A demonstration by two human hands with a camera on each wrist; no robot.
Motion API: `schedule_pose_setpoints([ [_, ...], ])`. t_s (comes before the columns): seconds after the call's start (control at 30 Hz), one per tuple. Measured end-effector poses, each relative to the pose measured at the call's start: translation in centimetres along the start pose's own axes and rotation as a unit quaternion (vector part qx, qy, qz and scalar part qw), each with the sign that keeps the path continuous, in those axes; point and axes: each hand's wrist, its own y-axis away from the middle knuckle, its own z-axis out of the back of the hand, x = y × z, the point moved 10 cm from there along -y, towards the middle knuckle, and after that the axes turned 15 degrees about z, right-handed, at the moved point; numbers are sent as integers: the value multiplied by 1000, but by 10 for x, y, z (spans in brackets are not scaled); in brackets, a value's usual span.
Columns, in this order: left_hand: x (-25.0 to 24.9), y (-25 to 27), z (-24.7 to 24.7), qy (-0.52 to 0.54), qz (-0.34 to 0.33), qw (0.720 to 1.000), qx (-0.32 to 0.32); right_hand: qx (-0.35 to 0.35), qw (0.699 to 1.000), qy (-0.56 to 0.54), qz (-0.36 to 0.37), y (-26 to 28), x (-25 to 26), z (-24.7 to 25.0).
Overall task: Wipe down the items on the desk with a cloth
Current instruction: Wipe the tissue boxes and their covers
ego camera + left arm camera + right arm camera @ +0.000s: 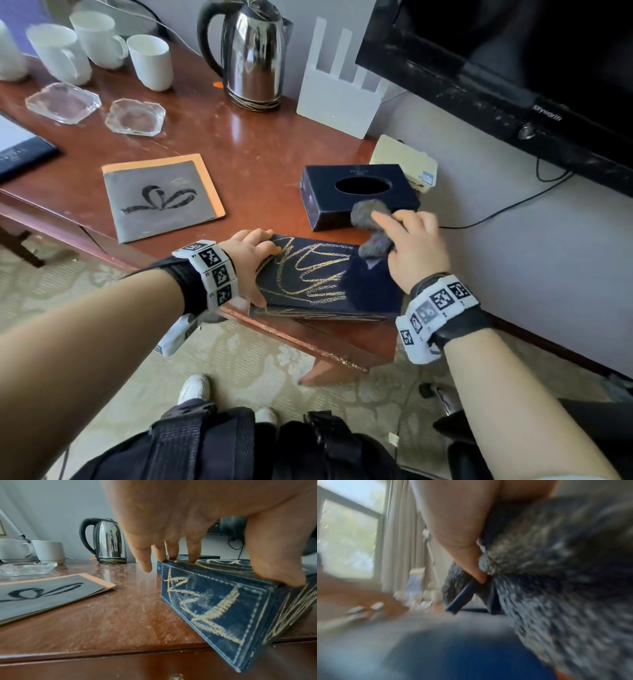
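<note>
A dark blue box with gold scribble lines (pixel 318 277) (pixel 214 601) lies at the desk's near corner, partly over the edge. My left hand (pixel 251 260) (pixel 197 536) grips its left end, fingers on the top edge and thumb on the near side. My right hand (pixel 411 243) holds a fluffy grey cloth (pixel 371 224) (pixel 556 581) bunched at the box's far right corner. The right wrist view is blurred. A second dark box with an oval opening (pixel 356 195) sits just behind.
On the wooden desk (pixel 239 154) are a steel kettle (pixel 253 54), several white mugs (pixel 99 37), two glass ashtrays (pixel 135 116), a grey folder (pixel 161 195) and a white stand (pixel 339 89). A black TV (pixel 513 75) is at right.
</note>
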Motion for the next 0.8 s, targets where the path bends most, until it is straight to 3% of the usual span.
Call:
schedule_pose_setpoints([
  [0.07, -1, -1, 0, -3, 4, 1000, 0, 154, 987, -31, 42, 19, 19, -55],
  [0.1, -1, -2, 0, -4, 7, 1000, 0, 184, 980, -71, 36, 28, 21, -71],
  [0.17, 0, -2, -1, -2, 12, 1000, 3, 94, 972, -216, -12, 33, 13, -65],
  [0.27, -1, -1, -2, 1, 13, 1000, 2, -85, 924, -352, -124, 37, -16, -40],
  [0.33, -1, -1, -2, 1, 14, 1000, 0, -94, 938, -263, -206, 45, -30, -34],
  [0.4, 0, -2, -2, 4, 19, 1000, 4, 30, 960, -139, -242, 49, -25, -45],
  [0.47, -1, -2, -2, 5, 22, 1000, 7, 118, 950, -137, -255, 53, -17, -62],
  [0.53, -1, -1, -3, 10, 24, 1000, 7, 137, 938, -173, -268, 53, -11, -71],
  [0.67, -1, 1, -3, 17, 30, 999, 13, 184, 951, -109, -225, 39, 4, -75],
  [0.8, 0, 2, -5, 16, 34, 999, 25, 168, 974, -92, -122, 20, 23, -73],
])
